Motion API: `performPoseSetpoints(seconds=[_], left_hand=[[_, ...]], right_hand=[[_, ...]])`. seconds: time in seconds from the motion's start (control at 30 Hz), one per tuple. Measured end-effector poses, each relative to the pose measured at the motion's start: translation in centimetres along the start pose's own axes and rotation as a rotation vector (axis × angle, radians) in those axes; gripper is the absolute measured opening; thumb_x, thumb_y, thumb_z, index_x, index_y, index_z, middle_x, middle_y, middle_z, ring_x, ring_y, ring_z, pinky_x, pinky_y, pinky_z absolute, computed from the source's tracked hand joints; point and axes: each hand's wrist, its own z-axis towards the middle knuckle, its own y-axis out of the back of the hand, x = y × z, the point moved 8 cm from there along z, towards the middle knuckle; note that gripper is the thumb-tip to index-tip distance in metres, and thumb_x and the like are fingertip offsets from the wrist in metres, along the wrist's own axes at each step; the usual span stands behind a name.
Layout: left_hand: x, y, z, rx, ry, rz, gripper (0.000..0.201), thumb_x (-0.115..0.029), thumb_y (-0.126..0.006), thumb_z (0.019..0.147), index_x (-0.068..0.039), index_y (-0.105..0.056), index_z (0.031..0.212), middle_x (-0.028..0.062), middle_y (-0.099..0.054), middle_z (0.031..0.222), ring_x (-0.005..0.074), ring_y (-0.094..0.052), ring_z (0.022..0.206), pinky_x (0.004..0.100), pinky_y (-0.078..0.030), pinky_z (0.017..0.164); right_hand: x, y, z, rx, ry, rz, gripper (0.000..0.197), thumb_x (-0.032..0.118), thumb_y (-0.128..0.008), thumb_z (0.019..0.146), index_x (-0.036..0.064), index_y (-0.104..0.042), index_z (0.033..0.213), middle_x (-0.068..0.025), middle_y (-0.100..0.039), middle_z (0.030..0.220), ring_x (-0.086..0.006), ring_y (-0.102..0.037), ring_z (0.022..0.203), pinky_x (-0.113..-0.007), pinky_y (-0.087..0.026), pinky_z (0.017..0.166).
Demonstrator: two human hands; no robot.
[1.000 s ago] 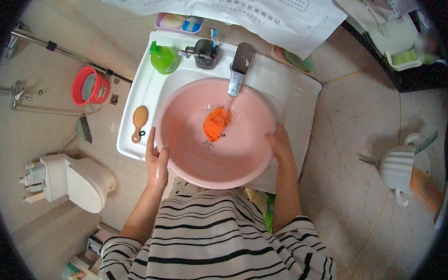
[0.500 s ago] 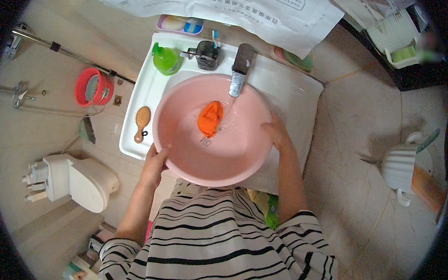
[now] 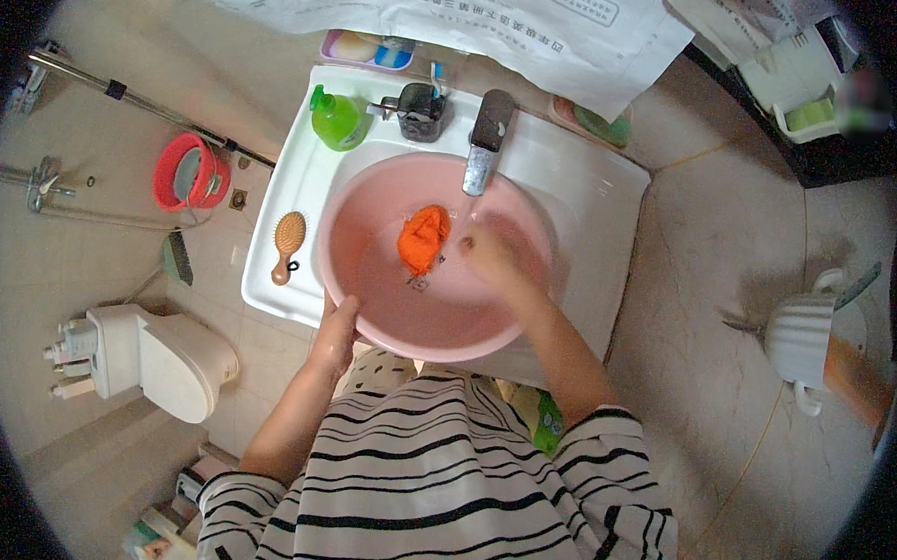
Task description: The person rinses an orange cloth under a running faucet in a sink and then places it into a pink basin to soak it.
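A pink basin rests in the white sink, tilted slightly toward me. My left hand grips its near-left rim, the thumb on top. Inside lies a crumpled orange cloth, in shallow water as far as I can see. Over the basin, right of the cloth and just below the faucet, is my right hand. It is apart from the cloth; its fingers look curled but are blurred, so whether they hold anything is unclear. A thin stream of water seems to fall from the spout beside it.
On the white sink top stand a green pump bottle and a dark toothbrush cup. A wooden hairbrush lies at its left side. Left of the sink are a red bucket and a toilet. Printed paper covers the far side.
My right hand has left the basin's right rim and moved inward, under the faucet. My left hand still holds the near-left rim, and the basin's near edge has shifted slightly up and right.
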Motion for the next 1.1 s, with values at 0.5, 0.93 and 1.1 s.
performPoseSetpoints(seconds=[0.5,0.93,1.1], left_hand=[[-1.3,0.5,0.0,-0.032,-0.090,0.041,0.068,-0.026,-0.055,0.084,-0.009,-0.016,0.138,0.0117,-0.033,0.133,0.0258,-0.033,0.123,0.0403,-0.032,0.099],[-9.3,-9.6,2.1,0.406,-0.767,0.881,0.055,-0.002,-0.061,0.073,-0.005,-0.042,0.124,0.0120,-0.047,0.120,0.0236,-0.043,0.114,0.0336,-0.034,0.097],[-6.0,-10.8,5.4,0.674,-0.415,0.788,0.042,-0.013,-0.065,0.077,-0.002,-0.049,0.115,0.0122,-0.057,0.099,0.0188,-0.055,0.084,0.0314,-0.043,0.078]], right_hand=[[2.4,-6.2,5.2,0.065,0.088,0.114,0.026,0.013,-0.055,0.076,0.0021,-0.055,0.100,-0.0186,-0.059,0.096,-0.0341,-0.057,0.095,-0.043,-0.046,0.079],[4.5,4.9,-4.2,-0.195,0.437,0.740,0.010,-0.007,-0.046,0.077,0.0007,-0.046,0.083,-0.0132,-0.060,0.089,-0.0246,-0.056,0.081,-0.032,-0.044,0.075],[1.4,6.1,-4.6,-0.378,0.451,0.618,0.013,-0.009,-0.045,0.074,0.0019,-0.046,0.082,-0.0122,-0.060,0.089,-0.0221,-0.055,0.084,-0.032,-0.043,0.077]])
